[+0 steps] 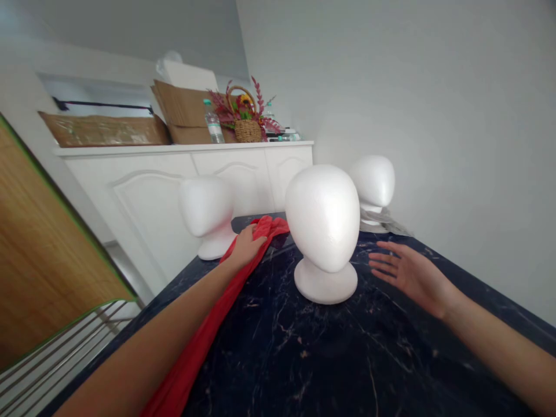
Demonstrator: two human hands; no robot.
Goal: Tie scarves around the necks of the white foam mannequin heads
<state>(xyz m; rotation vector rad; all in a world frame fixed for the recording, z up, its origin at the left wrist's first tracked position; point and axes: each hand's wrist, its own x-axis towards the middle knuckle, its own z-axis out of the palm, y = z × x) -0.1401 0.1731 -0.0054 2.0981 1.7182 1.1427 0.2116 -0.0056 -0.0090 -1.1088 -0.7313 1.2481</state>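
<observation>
- Left hand (245, 248): fingers curl down over the bunched far end of the red cloth (195, 353), and the palm lies on top of it.
- Right hand (408, 271): spread wide, palm turned left, holding nothing. It hovers just right of the middle foam head (324, 223) and is apart from it.
- The red cloth runs as a long strip from the near left edge of the table (347, 359), under the left forearm, to a heap between the left foam head (207, 209) and the middle one.
- Risk: the foam heads look very light and stand on small round feet. A tug on the cloth or a knock from the forearm would likely tip one.
- Risk: the tabletop is glossy, so a base could skid rather than grip if it is pushed sideways.
- Risk: the near end of the cloth trails towards the table edge. Its own weight could drag it off if the grip loosens.
- Materials: the heads are white foam with a fine grain, smooth egg-shaped domes and no faces.
- The cloth is thin, soft and matte and folds easily.
- The table is dark stone-look with pale veins.
- Far foam head (373, 180): it stands at the far right on crumpled grey wrapping (384, 220).
- Beyond the table, a white panelled cabinet (147, 191) carries cardboard boxes (182, 110), a plastic bottle (214, 124) and a woven basket (247, 130) of flowers.
</observation>
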